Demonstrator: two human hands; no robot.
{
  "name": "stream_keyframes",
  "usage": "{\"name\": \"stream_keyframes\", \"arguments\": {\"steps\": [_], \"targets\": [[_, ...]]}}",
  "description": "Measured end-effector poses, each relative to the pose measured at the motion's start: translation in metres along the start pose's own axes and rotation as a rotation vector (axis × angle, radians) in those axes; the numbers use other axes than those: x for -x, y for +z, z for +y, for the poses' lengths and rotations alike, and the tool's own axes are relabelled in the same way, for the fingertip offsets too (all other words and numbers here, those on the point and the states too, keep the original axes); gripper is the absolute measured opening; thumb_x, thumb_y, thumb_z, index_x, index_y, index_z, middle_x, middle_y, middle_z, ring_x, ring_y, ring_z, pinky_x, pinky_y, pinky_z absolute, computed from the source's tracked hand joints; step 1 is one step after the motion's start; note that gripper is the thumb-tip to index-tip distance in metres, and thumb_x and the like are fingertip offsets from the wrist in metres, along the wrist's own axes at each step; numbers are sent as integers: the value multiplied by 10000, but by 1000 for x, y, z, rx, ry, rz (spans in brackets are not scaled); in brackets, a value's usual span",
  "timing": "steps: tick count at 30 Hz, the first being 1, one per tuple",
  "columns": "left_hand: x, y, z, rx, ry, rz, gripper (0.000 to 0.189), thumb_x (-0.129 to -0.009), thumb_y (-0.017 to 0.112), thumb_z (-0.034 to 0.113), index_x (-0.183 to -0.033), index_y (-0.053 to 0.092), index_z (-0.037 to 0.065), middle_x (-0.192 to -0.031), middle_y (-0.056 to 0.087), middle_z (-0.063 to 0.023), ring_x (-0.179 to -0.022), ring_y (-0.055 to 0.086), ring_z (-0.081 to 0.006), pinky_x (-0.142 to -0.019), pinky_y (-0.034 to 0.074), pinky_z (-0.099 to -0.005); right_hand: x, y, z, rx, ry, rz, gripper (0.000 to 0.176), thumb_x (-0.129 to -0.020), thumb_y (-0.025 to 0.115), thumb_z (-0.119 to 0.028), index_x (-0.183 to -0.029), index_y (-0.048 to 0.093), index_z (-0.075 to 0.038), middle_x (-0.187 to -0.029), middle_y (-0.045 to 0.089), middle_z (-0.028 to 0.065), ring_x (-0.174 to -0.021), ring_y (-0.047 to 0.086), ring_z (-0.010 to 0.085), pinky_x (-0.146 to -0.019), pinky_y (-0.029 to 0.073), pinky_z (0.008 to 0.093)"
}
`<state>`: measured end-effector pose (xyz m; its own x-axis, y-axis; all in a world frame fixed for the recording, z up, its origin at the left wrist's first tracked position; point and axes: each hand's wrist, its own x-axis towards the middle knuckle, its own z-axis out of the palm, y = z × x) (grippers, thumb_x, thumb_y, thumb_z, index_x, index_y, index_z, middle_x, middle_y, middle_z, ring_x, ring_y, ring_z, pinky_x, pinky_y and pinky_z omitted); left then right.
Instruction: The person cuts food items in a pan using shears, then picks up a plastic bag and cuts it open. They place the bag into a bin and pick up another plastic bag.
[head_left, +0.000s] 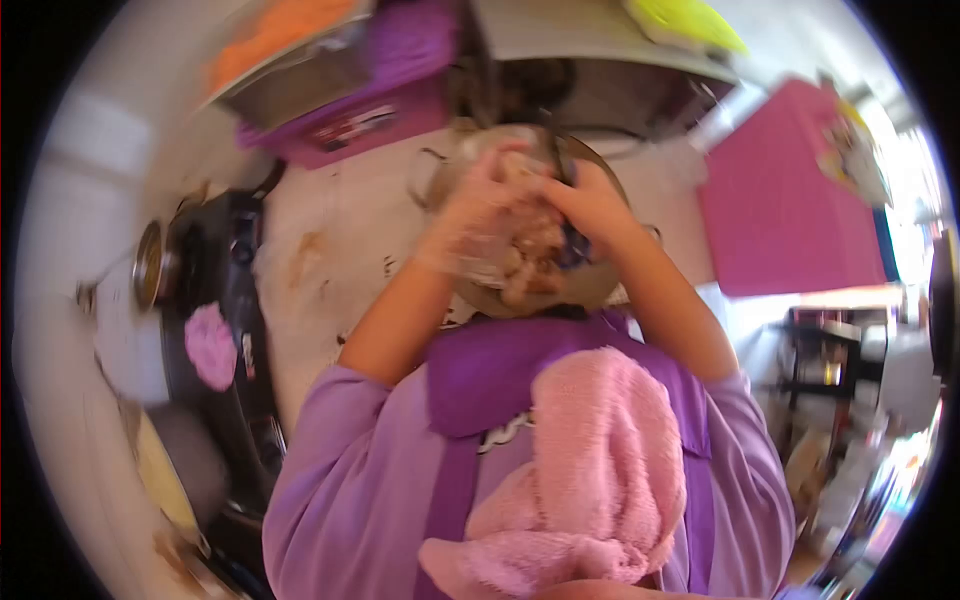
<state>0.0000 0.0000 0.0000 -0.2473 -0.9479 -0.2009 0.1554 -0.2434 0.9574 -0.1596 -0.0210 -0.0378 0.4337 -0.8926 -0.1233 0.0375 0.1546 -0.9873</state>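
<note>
A wide round metal pan (608, 168) with thin loop handles stands in front of me. Pale brown lumpy pieces (533, 248), apparently food, lie in it. My left hand (484, 192) is over the pan's left half, its fingers curled in toward the middle and smeared by motion. Around it shows a clear, glossy blur, perhaps plastic. From the other side my right hand (594, 203) meets it, thumb reaching across and fingers bent. Whatever lies between the hands is too blurred to name. Beside the right hand are a dark upright strip (557, 155) and a dark blue patch (576, 246).
A black stove (215, 300) with a pink cloth (211, 346) is on the left. Purple bins (370, 135) stand at the back left, a grey appliance (610, 85) behind the pan, a pink box (790, 200) at right. A pink towel (610, 450) hangs on my chest.
</note>
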Motion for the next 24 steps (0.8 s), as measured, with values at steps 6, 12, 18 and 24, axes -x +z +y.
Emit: {"name": "stream_keyframes", "arguments": {"steps": [6, 12, 18, 24], "targets": [[-58, 98, -89, 118, 344, -87, 486, -826, 634, 216, -1189, 350, 63, -876, 560, -59, -773, 538, -108, -622, 465, -253, 28, -128, 1, 408, -41, 2, 256, -806, 618, -196, -934, 561, 19, -873, 594, 66, -774, 550, 129, -666, 454, 254], [-59, 97, -107, 326, 250, 150, 357, -827, 610, 165, -1085, 389, 56, -724, 529, -63, -606, 557, -160, -478, 448, -304, -5, -135, 33, 520, -116, -21, 146, -838, 571, -155, -823, 497, -29, -646, 511, 2, -517, 463, 68, -445, 358, 219], [-87, 105, -146, 446, 293, 339, 169, -837, 564, 156, -961, 464, 99, -676, 491, -29, -524, 465, -136, -429, 356, -299, 7, -91, 25, 551, -151, -165, 70, -853, 471, -76, -815, 484, -18, -625, 538, 37, -496, 465, 80, -431, 345, 228], [-9, 113, -112, 599, 368, 321, 160, -860, 561, 189, -906, 449, 85, -664, 488, -33, -512, 444, -139, -449, 361, -270, 8, -83, 31, 373, -179, -306, 49, -836, 505, -60, -806, 477, -31, -588, 483, 16, -466, 422, 82, -432, 325, 215]]}}
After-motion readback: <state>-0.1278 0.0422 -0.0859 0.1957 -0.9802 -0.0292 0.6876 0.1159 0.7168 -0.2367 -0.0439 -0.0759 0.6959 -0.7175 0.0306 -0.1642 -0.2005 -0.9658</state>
